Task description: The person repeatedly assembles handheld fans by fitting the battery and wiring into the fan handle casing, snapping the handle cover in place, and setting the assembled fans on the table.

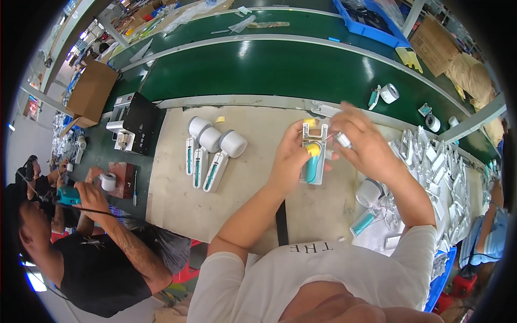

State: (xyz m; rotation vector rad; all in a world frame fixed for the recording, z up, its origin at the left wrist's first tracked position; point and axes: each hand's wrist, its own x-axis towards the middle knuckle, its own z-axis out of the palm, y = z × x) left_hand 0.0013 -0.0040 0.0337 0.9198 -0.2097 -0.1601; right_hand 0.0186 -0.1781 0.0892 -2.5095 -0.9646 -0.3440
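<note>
My left hand [290, 159], with yellow covers on its thumb and a fingertip, is closed round an open white handle housing [322, 141]. A teal cylinder [311, 169], likely a battery, lies inside the housing. Just to the right, my raised right hand [369, 142] pinches a small white part [343, 140], with thin reddish wire beside it. Its fingers are slightly blurred. Left of my hands, three handles with round white heads lie on the mat, among them the nearest one [216, 171].
A pile of white housing pieces [431, 167] covers the right side, beside a loose round head [369, 192] and a teal cylinder [363, 222]. A black machine [132, 124] stands at left. There a co-worker [102, 258] holds a teal power tool [69, 195]. A green conveyor [242, 67] runs behind.
</note>
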